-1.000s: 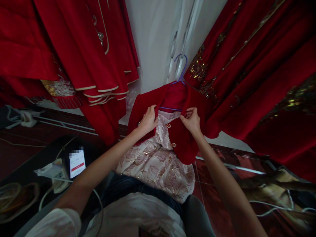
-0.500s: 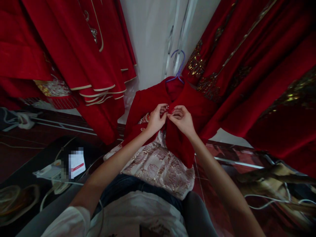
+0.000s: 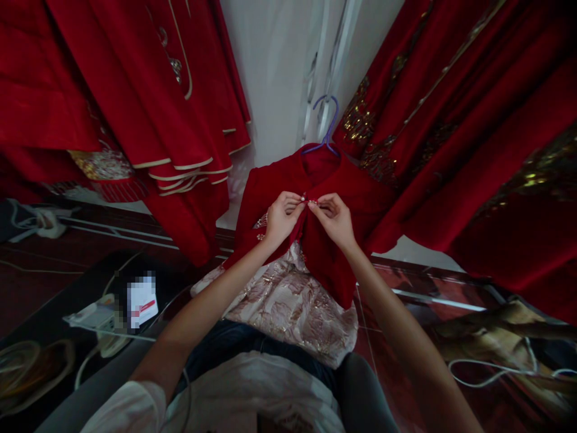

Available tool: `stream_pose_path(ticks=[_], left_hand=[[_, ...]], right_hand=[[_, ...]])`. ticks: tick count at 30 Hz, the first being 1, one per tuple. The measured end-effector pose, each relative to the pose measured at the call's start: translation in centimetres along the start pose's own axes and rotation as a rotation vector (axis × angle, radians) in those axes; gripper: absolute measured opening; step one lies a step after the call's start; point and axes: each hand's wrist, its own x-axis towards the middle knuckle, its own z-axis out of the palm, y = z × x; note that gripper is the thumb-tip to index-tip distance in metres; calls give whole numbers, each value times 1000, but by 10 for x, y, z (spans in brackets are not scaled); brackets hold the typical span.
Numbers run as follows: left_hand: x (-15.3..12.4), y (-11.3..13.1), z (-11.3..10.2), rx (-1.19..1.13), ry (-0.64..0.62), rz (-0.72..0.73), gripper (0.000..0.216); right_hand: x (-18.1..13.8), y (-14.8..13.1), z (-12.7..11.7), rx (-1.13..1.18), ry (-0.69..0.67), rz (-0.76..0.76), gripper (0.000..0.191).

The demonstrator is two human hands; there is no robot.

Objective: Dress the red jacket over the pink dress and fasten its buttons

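A red jacket [image 3: 347, 240] with beaded trim hangs in front of me on a purple hanger [image 3: 331, 129]. Below its hem, pale pink and gold brocade fabric [image 3: 288, 300] spreads toward my lap. My left hand [image 3: 285, 216] pinches the jacket's left front edge, near a small pearl-like fastener [image 3: 303, 198]. Opposite it, my right hand [image 3: 333, 218] is closed on the other front edge, fingertips almost meeting those of the left. Beaded ornaments [image 3: 261, 222] show beside my left fingers. The fingertips partly hide the fastening between them.
Red garments with pale piping [image 3: 180, 120] hang at the left; gold-sequined red garments [image 3: 419, 132] hang at the right. On a dark surface [image 3: 94, 276] at lower left lie a lit phone [image 3: 143, 304] and cables. A white cord [image 3: 482, 367] loops at lower right.
Both hands stay at the jacket's front; their fingertips have shifted slightly, and the pearl-like fastener shows more clearly between them. The view has moved a little.
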Motion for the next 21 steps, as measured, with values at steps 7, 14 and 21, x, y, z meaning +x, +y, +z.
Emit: stream_pose_path(ticks=[7, 14, 21], left_hand=[[7, 3, -7, 147, -175, 81, 12], [27, 24, -16, 339, -459, 171, 10], [36, 31, -16, 392, -505, 219, 4]], right_hand=[[3, -6, -1, -123, 4, -18, 28], [12, -6, -5, -129, 14, -13, 30], [15, -9, -12, -158, 10, -27, 29]])
